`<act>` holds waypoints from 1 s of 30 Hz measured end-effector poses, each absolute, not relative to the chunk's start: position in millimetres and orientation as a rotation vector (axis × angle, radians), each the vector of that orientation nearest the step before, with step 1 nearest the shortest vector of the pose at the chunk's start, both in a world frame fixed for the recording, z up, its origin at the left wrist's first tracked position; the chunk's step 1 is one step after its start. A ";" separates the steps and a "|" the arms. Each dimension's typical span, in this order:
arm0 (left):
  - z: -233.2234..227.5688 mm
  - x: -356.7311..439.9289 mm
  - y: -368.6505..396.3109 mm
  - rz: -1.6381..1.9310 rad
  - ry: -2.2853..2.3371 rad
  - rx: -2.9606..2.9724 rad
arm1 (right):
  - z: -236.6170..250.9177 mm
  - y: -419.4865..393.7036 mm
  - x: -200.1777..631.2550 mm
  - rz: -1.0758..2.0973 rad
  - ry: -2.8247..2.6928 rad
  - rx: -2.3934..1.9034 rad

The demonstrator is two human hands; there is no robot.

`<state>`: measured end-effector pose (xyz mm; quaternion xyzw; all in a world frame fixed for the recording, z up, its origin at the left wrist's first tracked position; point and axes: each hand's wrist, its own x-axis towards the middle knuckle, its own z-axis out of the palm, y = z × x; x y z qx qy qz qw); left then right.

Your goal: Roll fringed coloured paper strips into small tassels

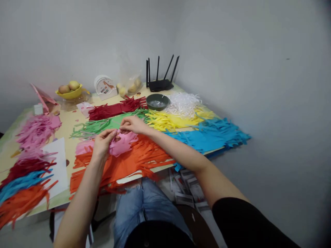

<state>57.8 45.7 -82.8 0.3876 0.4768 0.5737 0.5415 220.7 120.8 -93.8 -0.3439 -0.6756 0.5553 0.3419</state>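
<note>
So both hands meeting mid-frame: left hand [103, 142] and right hand [132, 124] pinching thin pink paper strip [121, 143] taut above orange fringed paper sheet [129, 160], keeping it off piles.

The person wears a black top with short sleeves: the right sleeve [240, 220] ends above the elbow, leaving the forearm bare down to the right hand [133, 124]. The left arm shows no sleeve at all within view, bare up to the left hand [102, 142]. No rings, watch or bracelets can be made out on either wrist. The legs are in light blue, faded jeans [144, 210], and the black hem of the top lies over the lap.
</note>
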 end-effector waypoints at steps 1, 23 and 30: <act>-83.4 58.2 44.7 1.373 1.129 0.909 | -92.5 119.1 217.1 1.509 -1.691 -0.866; -69.8 72.4 -13.9 1.859 1.226 1.336 | -86.7 29.7 169.8 1.600 -0.901 -0.534; -67.4 70.1 -29.0 1.876 1.331 1.472 | -87.1 17.5 169.1 1.437 -1.015 -0.572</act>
